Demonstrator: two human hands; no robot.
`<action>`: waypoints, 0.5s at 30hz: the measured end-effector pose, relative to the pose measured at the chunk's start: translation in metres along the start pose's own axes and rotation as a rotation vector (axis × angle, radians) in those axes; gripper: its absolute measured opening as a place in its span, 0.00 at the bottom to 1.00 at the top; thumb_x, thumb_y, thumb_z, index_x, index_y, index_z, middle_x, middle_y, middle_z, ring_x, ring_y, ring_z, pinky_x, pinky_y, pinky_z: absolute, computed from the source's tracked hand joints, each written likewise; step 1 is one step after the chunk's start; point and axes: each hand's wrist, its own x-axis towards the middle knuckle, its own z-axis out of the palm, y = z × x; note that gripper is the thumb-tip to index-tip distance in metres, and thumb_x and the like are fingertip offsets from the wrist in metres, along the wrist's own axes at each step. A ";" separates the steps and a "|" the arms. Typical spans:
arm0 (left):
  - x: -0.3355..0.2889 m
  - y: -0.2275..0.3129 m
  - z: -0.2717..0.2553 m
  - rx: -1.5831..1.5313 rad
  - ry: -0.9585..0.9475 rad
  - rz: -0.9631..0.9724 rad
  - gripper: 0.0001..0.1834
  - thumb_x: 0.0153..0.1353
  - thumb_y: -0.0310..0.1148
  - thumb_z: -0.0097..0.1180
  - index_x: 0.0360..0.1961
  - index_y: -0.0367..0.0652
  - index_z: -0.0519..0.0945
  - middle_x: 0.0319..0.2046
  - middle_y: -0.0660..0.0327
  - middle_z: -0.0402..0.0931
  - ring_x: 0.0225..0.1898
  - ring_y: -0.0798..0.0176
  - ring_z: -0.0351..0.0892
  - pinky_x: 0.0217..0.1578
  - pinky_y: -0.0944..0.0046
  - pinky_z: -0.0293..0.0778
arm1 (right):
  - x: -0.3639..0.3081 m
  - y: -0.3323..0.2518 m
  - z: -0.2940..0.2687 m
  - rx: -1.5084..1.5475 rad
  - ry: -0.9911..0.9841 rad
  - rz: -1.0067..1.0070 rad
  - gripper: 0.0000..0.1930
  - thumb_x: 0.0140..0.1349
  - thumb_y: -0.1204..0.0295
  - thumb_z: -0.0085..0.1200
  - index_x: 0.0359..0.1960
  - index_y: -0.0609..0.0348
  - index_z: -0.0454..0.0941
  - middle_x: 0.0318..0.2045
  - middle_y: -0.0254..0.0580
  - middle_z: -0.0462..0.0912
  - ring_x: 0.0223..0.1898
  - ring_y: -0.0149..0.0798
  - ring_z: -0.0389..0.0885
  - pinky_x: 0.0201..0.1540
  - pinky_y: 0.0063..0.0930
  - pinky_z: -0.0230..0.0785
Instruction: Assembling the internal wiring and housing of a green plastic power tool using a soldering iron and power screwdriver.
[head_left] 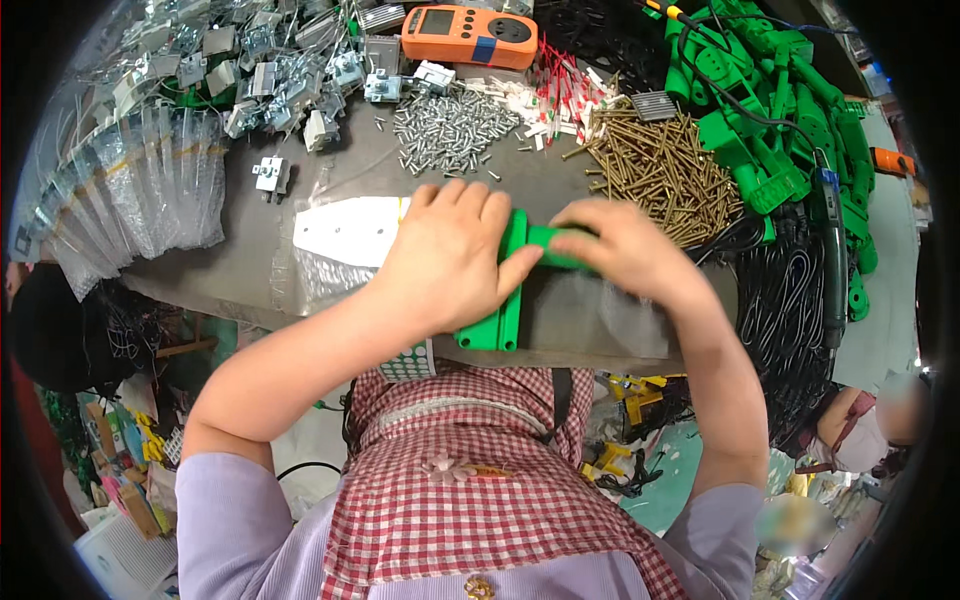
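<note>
My left hand (440, 255) lies across a green plastic block (490, 333) near the front edge of the bench, its thumb pressed on the block's right side. From under that hand a white tapered plate (345, 230) with small dark holes sticks out to the left. A clear plastic bag (335, 285) lies beneath the plate. My right hand (625, 245), slightly blurred, has its fingers closed round a short green plastic piece (545, 240) jutting from the block's right side. Whether that piece is joined to the block is hidden by my fingers.
Behind my hands lie heaps of silver screws (450, 130), brass-coloured screws (660, 175) and red-and-white wired parts (570, 90). An orange meter (470, 38) sits at the back. Clear bags (150, 190) fan out left; green housings (770, 120) and black cables (780, 290) crowd the right.
</note>
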 end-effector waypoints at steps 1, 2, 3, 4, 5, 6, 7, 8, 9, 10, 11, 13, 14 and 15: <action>0.000 0.004 -0.002 0.014 0.003 -0.031 0.23 0.55 0.46 0.57 0.38 0.35 0.73 0.34 0.51 0.72 0.40 0.48 0.72 0.45 0.51 0.66 | 0.010 0.001 -0.010 0.095 0.054 -0.071 0.12 0.56 0.64 0.58 0.33 0.61 0.80 0.32 0.49 0.79 0.36 0.51 0.78 0.39 0.37 0.71; 0.001 0.006 -0.004 0.019 0.009 -0.031 0.23 0.55 0.46 0.57 0.38 0.35 0.73 0.34 0.51 0.72 0.40 0.48 0.72 0.45 0.51 0.66 | 0.022 0.004 -0.015 -0.139 0.201 -0.212 0.10 0.56 0.68 0.56 0.35 0.61 0.79 0.33 0.48 0.79 0.37 0.51 0.78 0.40 0.38 0.71; 0.007 0.009 -0.005 0.011 0.030 -0.010 0.21 0.56 0.46 0.57 0.37 0.35 0.73 0.33 0.51 0.73 0.39 0.48 0.73 0.44 0.51 0.67 | 0.035 0.008 -0.019 -0.247 0.330 -0.213 0.09 0.54 0.70 0.56 0.35 0.60 0.78 0.33 0.48 0.79 0.38 0.51 0.78 0.41 0.39 0.71; 0.008 0.010 -0.004 0.005 0.040 -0.002 0.20 0.56 0.45 0.57 0.36 0.36 0.74 0.32 0.51 0.73 0.38 0.47 0.73 0.43 0.51 0.68 | 0.050 0.012 -0.012 -0.342 0.449 -0.217 0.09 0.53 0.72 0.55 0.35 0.60 0.77 0.34 0.47 0.79 0.39 0.51 0.78 0.42 0.40 0.71; 0.009 0.009 -0.004 -0.003 0.050 0.007 0.19 0.56 0.44 0.57 0.34 0.36 0.74 0.31 0.51 0.73 0.37 0.47 0.74 0.41 0.51 0.69 | 0.057 0.013 -0.008 -0.341 0.452 -0.214 0.09 0.53 0.72 0.55 0.35 0.60 0.77 0.34 0.47 0.79 0.39 0.51 0.78 0.42 0.40 0.71; 0.013 0.002 -0.004 -0.001 0.052 0.005 0.19 0.56 0.44 0.57 0.34 0.36 0.74 0.31 0.51 0.73 0.37 0.47 0.74 0.41 0.51 0.69 | 0.065 0.014 -0.004 -0.459 0.405 -0.206 0.09 0.52 0.73 0.54 0.35 0.60 0.76 0.33 0.46 0.78 0.39 0.51 0.78 0.42 0.41 0.71; 0.021 -0.009 -0.005 -0.099 -0.005 0.000 0.16 0.57 0.42 0.56 0.32 0.37 0.75 0.30 0.52 0.73 0.36 0.46 0.75 0.39 0.51 0.71 | 0.071 0.014 -0.003 -0.577 0.353 -0.202 0.09 0.50 0.75 0.53 0.35 0.60 0.74 0.33 0.46 0.77 0.40 0.51 0.77 0.43 0.42 0.71; 0.031 -0.020 -0.006 -0.199 -0.062 -0.001 0.14 0.58 0.39 0.56 0.30 0.37 0.76 0.29 0.52 0.74 0.34 0.46 0.76 0.36 0.51 0.72 | 0.076 0.014 -0.004 -0.579 0.350 -0.208 0.09 0.50 0.75 0.53 0.35 0.60 0.74 0.33 0.46 0.77 0.40 0.51 0.77 0.43 0.42 0.71; 0.043 -0.029 -0.011 -0.172 -0.008 0.075 0.10 0.58 0.35 0.55 0.27 0.38 0.77 0.29 0.52 0.74 0.33 0.45 0.77 0.33 0.52 0.74 | 0.079 0.014 -0.003 -0.574 0.334 -0.214 0.09 0.50 0.75 0.52 0.34 0.60 0.73 0.33 0.46 0.77 0.40 0.51 0.77 0.42 0.42 0.71; 0.054 -0.043 -0.006 -0.138 -0.026 0.209 0.08 0.55 0.32 0.55 0.30 0.38 0.77 0.31 0.53 0.75 0.35 0.47 0.77 0.35 0.53 0.75 | 0.080 0.012 -0.003 -0.572 0.317 -0.221 0.08 0.50 0.75 0.51 0.34 0.60 0.73 0.32 0.47 0.76 0.41 0.51 0.77 0.42 0.42 0.71; 0.064 -0.054 -0.003 -0.064 -0.098 0.283 0.07 0.53 0.31 0.55 0.32 0.39 0.77 0.33 0.53 0.76 0.37 0.48 0.78 0.37 0.54 0.75 | 0.088 0.017 -0.003 -0.525 0.292 -0.229 0.07 0.52 0.75 0.49 0.33 0.61 0.73 0.33 0.48 0.77 0.40 0.51 0.77 0.42 0.42 0.71; 0.077 -0.060 0.003 0.020 -0.146 0.362 0.09 0.51 0.29 0.55 0.34 0.39 0.77 0.34 0.53 0.76 0.38 0.49 0.78 0.38 0.55 0.75 | 0.087 0.016 -0.004 -0.523 0.282 -0.204 0.06 0.53 0.75 0.48 0.33 0.61 0.72 0.33 0.48 0.77 0.40 0.52 0.77 0.42 0.42 0.71; 0.079 -0.064 0.009 0.066 -0.100 0.501 0.09 0.52 0.28 0.53 0.35 0.39 0.77 0.34 0.52 0.76 0.37 0.49 0.78 0.38 0.55 0.76 | 0.087 0.015 -0.004 -0.513 0.281 -0.176 0.06 0.53 0.75 0.47 0.33 0.61 0.72 0.32 0.49 0.77 0.40 0.52 0.77 0.41 0.42 0.71; 0.080 -0.065 0.012 0.107 -0.062 0.646 0.09 0.53 0.28 0.51 0.35 0.38 0.76 0.34 0.52 0.77 0.37 0.50 0.79 0.38 0.55 0.77 | 0.087 0.013 -0.002 -0.525 0.292 -0.158 0.06 0.53 0.75 0.47 0.32 0.62 0.73 0.32 0.50 0.77 0.40 0.53 0.77 0.42 0.43 0.71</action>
